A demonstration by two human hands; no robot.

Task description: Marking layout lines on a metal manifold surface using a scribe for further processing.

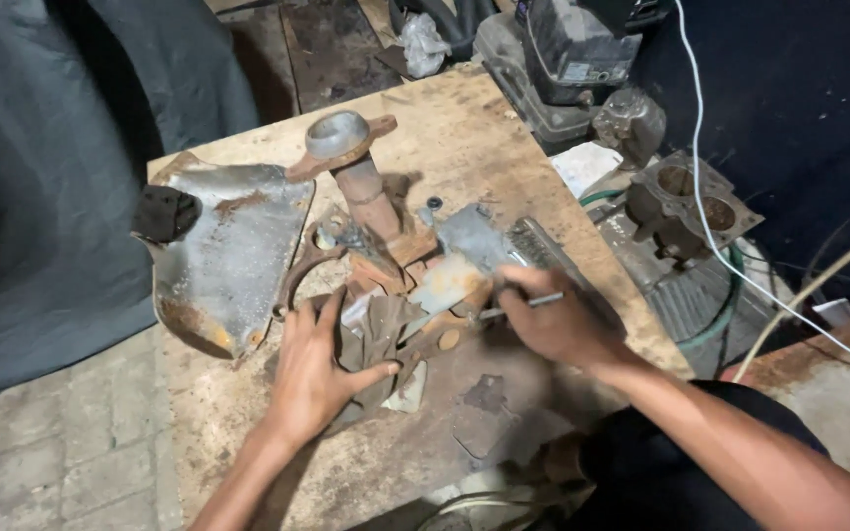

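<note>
Scarred wooden bench (504, 128): hands, rumpled brown rag (378, 339), thin metal tool (521, 306), rusty casting (371, 202).

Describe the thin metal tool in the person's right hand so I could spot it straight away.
Start at the worn wooden table and find the rusty upright pipe piece with a grey round cap near its middle. Just below it, the right hand pinches a slim silvery rod pointing left at a flat grey metal part. It is the only thin, shiny, straight thing among bulky rusty pieces.
</note>
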